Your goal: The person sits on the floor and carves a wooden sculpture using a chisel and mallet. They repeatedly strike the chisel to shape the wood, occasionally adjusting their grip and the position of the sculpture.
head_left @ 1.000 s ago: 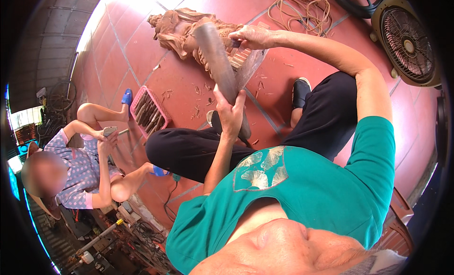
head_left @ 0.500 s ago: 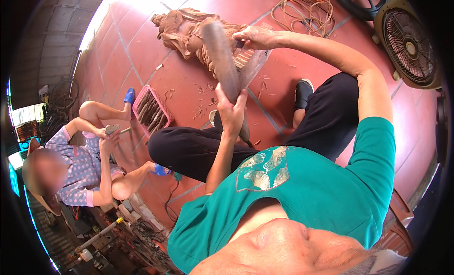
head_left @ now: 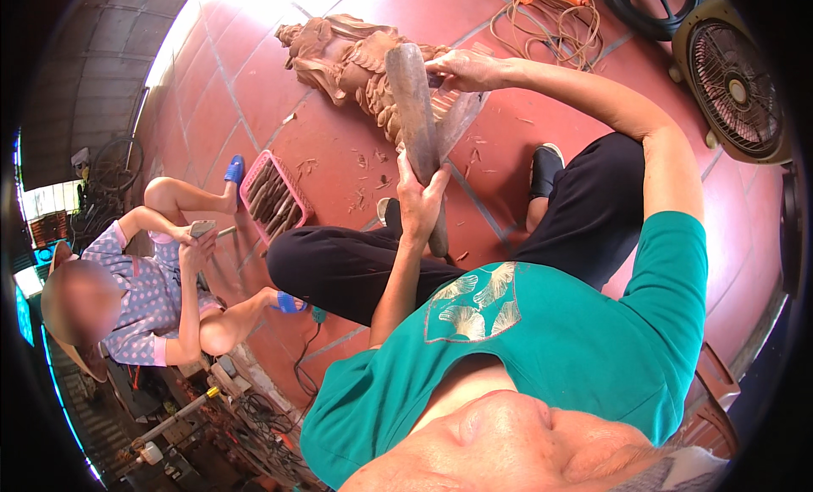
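A carved brown wooden figure (head_left: 343,58) lies on its side on the red tiles in front of me. My left hand (head_left: 418,202) is closed around a thick, worn wooden mallet (head_left: 412,102) like a club, its broad end raised over the carving. At the carving's lower part, my right hand (head_left: 467,71) is closed on a small dark tool (head_left: 435,81), perhaps a chisel. The mallet's head and my fingers hide most of that tool. Whether the mallet touches it cannot be seen.
Wood chips (head_left: 364,183) litter the floor near my feet. To the left stands a pink basket (head_left: 269,156) of several stick-shaped tools; beside it a seated person (head_left: 152,297) holds a phone. An orange cable (head_left: 550,30) and a fan (head_left: 735,87) are at the right.
The mallet's head has swung slightly right and down, and looks less blurred. My right hand stays at the carving with the dark tool. The view has shifted a little.
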Action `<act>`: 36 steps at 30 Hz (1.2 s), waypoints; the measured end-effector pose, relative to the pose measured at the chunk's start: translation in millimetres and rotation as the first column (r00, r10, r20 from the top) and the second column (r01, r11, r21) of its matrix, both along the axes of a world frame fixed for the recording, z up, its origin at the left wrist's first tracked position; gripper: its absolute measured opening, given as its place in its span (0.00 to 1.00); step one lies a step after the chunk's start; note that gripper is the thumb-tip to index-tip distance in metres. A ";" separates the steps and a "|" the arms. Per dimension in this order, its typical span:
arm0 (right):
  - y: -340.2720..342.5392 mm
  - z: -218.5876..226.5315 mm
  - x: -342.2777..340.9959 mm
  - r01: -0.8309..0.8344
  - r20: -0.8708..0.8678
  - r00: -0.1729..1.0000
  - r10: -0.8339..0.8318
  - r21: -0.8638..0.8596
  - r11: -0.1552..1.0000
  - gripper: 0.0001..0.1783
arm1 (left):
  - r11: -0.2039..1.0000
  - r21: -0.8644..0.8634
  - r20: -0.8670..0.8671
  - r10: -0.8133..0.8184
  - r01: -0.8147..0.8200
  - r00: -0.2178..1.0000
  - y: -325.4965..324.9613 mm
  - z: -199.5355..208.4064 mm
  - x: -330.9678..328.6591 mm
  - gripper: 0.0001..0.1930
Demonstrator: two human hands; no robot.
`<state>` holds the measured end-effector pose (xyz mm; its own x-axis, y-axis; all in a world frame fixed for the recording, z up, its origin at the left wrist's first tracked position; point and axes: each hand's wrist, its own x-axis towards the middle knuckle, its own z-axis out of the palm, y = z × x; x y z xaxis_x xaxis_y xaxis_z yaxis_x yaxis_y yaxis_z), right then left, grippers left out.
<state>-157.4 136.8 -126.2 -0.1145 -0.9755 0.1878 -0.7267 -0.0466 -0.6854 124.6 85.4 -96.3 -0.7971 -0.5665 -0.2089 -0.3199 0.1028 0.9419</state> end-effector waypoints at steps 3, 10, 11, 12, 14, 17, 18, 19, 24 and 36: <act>1.1 7.7 4.3 -0.003 -0.018 1.000 0.003 0.017 1.000 0.24 | 1.000 0.004 -0.018 0.000 0.000 1.000 -1.1 -3.4 1.6 0.26; -0.1 -3.6 -7.7 0.025 0.009 1.000 -0.026 0.042 0.999 0.24 | 0.998 0.068 -0.085 -0.001 0.007 0.996 -2.9 -10.2 0.9 0.26; -0.9 -4.6 -12.8 0.085 0.042 0.995 -0.090 0.116 0.990 0.23 | 0.994 0.107 -0.100 0.006 0.005 0.995 -3.9 -12.1 1.3 0.25; -0.9 -5.9 -17.5 0.141 0.070 0.985 -0.157 0.192 0.971 0.22 | 0.989 0.146 -0.114 0.013 0.004 0.993 -4.8 -13.6 2.0 0.25; 7.9 -10.5 -29.7 0.198 0.177 0.961 -0.212 0.096 0.976 0.16 | 0.978 0.206 -0.089 0.020 -0.002 0.996 -6.4 -14.2 2.7 0.23; 14.3 -17.7 -42.4 0.266 0.135 0.952 -0.275 0.081 0.960 0.16 | 0.967 0.255 -0.046 0.017 -0.004 0.999 -10.4 -21.4 5.0 0.22; 17.8 -17.9 -49.5 0.258 0.109 0.958 -0.265 0.078 0.963 0.16 | 0.964 0.264 -0.031 0.013 -0.004 0.999 -11.1 -23.1 5.1 0.22; 20.7 -14.4 -51.7 0.248 0.087 0.963 -0.254 0.078 0.966 0.16 | 0.969 0.249 -0.056 0.018 -0.004 0.998 -10.7 -23.9 4.7 0.22; 31.1 -27.0 -60.6 0.240 0.312 0.913 -0.261 0.106 0.965 0.16 | 0.975 0.220 -0.102 0.008 0.015 0.995 -5.9 -20.5 -2.0 0.22; 31.4 -20.8 -37.9 0.150 0.514 0.836 -0.191 0.120 0.981 0.18 | 0.983 0.133 -0.084 -0.112 0.123 0.990 -16.0 27.9 -3.8 0.25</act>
<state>-195.4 168.2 -147.0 -0.3409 -0.9400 -0.0169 -0.2533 0.1092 -0.9612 120.8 69.4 -68.4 -0.8730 -0.4379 -0.2146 -0.2400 0.0028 0.9708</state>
